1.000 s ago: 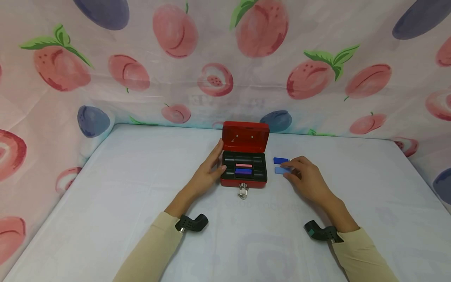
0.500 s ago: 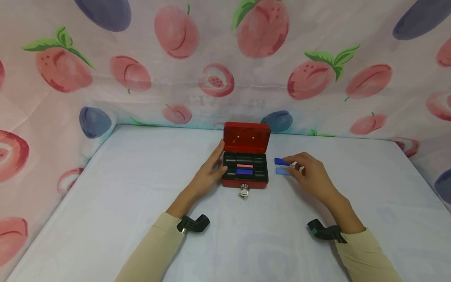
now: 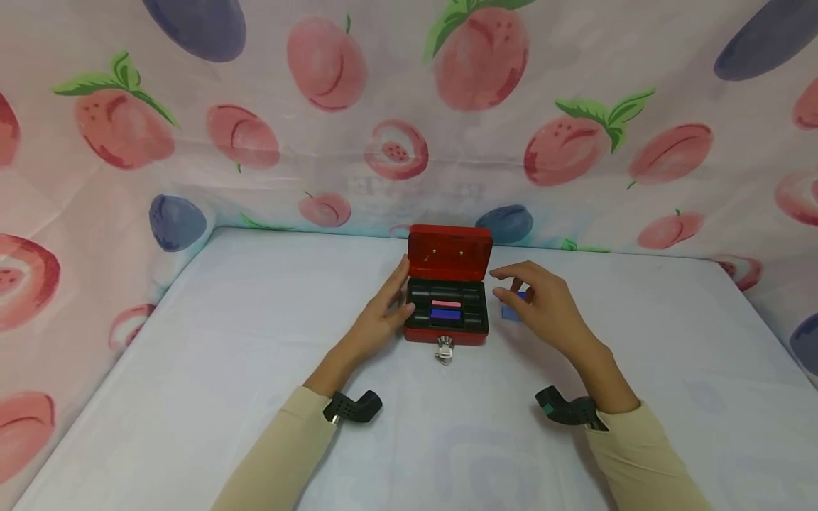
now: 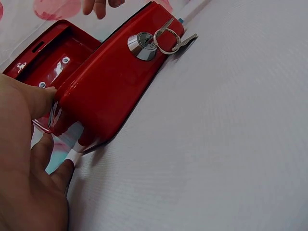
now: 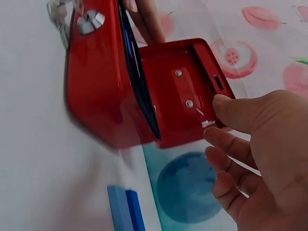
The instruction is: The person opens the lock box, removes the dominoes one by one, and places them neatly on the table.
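A red cash box (image 3: 418,336) stands on the white-covered table with its lid (image 3: 450,253) raised. Its black tray (image 3: 447,291) contains a pink block (image 3: 446,304) and a blue-violet block (image 3: 445,314). My left hand (image 3: 375,325) holds the box's left side, thumb on the rim, as the left wrist view also shows. Close to the lid's right edge hovers my right hand (image 3: 548,305), thumb and fingers bent apart around nothing. Below it on the table lie a light blue block (image 5: 119,207) and a dark blue block (image 5: 135,211), partly hidden by that hand in the head view.
Keys on a ring (image 4: 168,41) hang from the box's front lock (image 4: 142,46). A fruit-patterned cloth (image 3: 393,149) rises behind the table (image 3: 287,284). Both wrists wear black camera mounts.
My right hand has left the two blue blocks and moved up and left towards the lid. My left hand stays on the box. The head view has shifted slightly.
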Tool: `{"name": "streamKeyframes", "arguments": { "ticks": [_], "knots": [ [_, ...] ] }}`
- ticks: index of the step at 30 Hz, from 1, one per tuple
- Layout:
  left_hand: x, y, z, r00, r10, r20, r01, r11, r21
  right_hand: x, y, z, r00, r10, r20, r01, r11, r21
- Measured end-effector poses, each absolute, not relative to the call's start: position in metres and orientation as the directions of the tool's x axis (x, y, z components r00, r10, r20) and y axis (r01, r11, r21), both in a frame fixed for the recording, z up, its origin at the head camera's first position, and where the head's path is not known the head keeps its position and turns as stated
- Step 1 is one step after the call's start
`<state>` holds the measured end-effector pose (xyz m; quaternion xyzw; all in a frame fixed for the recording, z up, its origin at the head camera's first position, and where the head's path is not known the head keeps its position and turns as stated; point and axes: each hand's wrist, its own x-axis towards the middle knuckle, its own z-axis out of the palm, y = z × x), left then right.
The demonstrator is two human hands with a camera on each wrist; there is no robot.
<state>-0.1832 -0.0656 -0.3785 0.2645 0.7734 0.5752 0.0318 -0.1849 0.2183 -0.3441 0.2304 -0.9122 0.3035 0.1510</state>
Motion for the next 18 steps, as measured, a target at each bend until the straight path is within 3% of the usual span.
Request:
{"name": "streamKeyframes", "arguments": {
  "ticks": [7, 18],
  "knots": [
    [-0.199, -0.066, -0.409, -0.855, 0.433, 0.286, 0.406, 0.215, 0.888, -0.188, 0.202, -0.342, -0.871, -0.335, 0.358, -0.488, 0.671, -0.558],
    [-0.2, -0.067, -0.412, -0.851, 0.434, 0.295, 0.413, 0.209, 0.886, -0.193, 0.175, -0.354, -0.889, -0.386, 0.249, -0.452, 0.645, -0.616]
  ]
}}
